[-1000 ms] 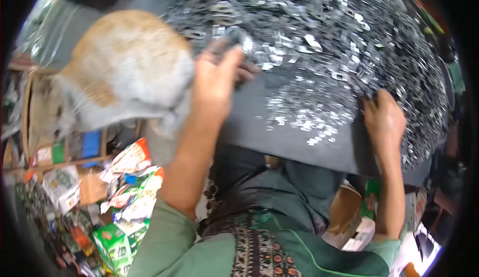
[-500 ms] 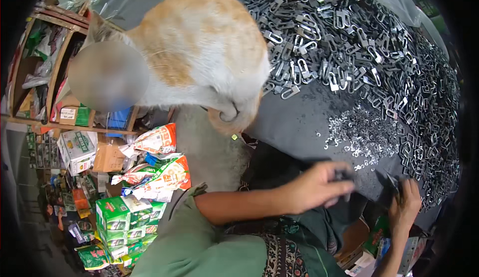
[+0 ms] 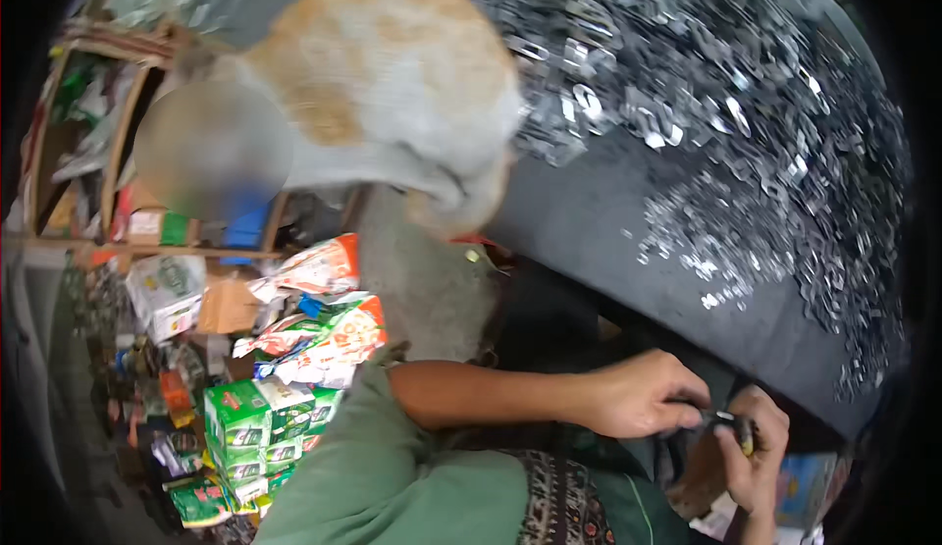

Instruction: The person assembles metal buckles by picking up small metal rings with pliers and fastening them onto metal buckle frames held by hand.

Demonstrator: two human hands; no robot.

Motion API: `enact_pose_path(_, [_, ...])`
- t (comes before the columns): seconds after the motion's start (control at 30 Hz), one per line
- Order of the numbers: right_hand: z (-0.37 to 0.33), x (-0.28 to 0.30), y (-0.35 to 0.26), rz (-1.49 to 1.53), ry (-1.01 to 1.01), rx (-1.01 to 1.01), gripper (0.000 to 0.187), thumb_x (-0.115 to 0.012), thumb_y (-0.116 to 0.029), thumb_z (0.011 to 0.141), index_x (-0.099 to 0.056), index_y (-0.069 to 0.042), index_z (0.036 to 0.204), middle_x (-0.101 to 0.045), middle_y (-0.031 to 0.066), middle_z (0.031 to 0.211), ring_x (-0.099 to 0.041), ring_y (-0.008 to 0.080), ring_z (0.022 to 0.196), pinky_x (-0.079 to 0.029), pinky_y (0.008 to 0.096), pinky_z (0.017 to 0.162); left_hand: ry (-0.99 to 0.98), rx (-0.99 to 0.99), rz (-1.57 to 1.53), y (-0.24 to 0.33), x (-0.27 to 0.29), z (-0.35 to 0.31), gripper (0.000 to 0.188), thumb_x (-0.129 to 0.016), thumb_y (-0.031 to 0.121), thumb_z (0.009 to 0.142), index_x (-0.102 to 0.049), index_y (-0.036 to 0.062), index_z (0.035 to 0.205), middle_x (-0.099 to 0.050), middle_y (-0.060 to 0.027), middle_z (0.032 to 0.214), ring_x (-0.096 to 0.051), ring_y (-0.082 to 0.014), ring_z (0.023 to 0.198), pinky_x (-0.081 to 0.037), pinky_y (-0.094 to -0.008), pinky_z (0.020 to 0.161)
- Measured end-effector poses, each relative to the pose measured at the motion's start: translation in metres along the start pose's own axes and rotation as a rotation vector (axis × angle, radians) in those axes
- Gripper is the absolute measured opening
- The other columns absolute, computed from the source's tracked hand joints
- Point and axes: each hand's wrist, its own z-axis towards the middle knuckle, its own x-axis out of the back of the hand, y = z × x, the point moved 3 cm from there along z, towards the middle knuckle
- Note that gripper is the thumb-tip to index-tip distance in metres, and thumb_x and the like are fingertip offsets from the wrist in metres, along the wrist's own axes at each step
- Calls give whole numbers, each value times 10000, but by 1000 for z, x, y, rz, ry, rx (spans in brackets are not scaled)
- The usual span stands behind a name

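Just off the near edge of the dark table, my left hand (image 3: 643,396) is closed, its thumb and fingers pinching a small dark metal piece (image 3: 692,410). Facing it, my right hand (image 3: 758,437) is wrapped round a small dark tool (image 3: 748,441) with a yellow bit, which looks like pliers. The tool's metal tip meets the piece between the two hands; motion blur hides the exact contact. Beyond the hands, a small heap of tiny shiny C-shaped rings (image 3: 721,241) lies on the table. Behind it spreads a large pile of black and silver metal clips (image 3: 677,74).
An orange and white cat (image 3: 392,74) crouches at the upper left, beside the table (image 3: 589,211). Wooden shelves (image 3: 137,143) hold bags and boxes. Green cartons (image 3: 245,427) and red-and-white bags (image 3: 339,339) are stacked to the left of my leg.
My right hand has come back from the table edge toward me, and the tool now meets the piece at my left hand. My left hand has lowered slightly. The whole view has shifted.
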Motion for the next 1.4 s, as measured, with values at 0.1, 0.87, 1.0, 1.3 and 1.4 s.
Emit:
enact_pose_path(0.1, [10,-9,3,-12,-128,-125,153,-697,-75,769,-568,7,777,-533,109,668,-531,261,582,-387,346,532,108,-114,308,-2,10,-8,160,-658,95,861,-645,-18,975,-661,-174,834,-653,-325,717,-501,-372,615])
enact_pose_path(0.87, [45,-11,-12,-310,-53,44,264,-754,-240,777,-613,-53,898,-533,122,750,-524,301,651,-431,372,575,192,326,-348,-2,30,-31,275,-579,49,928,-610,-19,1193,-632,-9,789,-546,-42,687,-452,-221,615])
enact_pose_path(1.0, [68,-5,-14,-997,76,55,307,-769,-294,701,-593,-86,843,-493,60,796,-511,250,809,-406,380,724,261,349,-450,-9,44,-44,249,-578,69,936,-624,-9,1168,-642,-25,807,-542,-43,675,-428,-204,602])
enact_pose_path(1.3, [87,-14,-18,-1146,35,54,291,-734,-241,743,-615,-75,950,-521,97,884,-522,282,850,-394,402,727,357,68,-126,-15,50,-43,181,-641,61,881,-671,-17,1042,-641,-66,937,-575,-110,830,-448,-245,779])
enact_pose_path(1.4, [88,-17,-16,-1172,61,54,286,-759,-270,703,-593,-89,849,-504,59,839,-514,241,853,-401,392,767,388,77,-108,-15,53,-45,184,-660,58,878,-672,-14,1047,-646,-59,968,-577,-110,864,-448,-255,812])
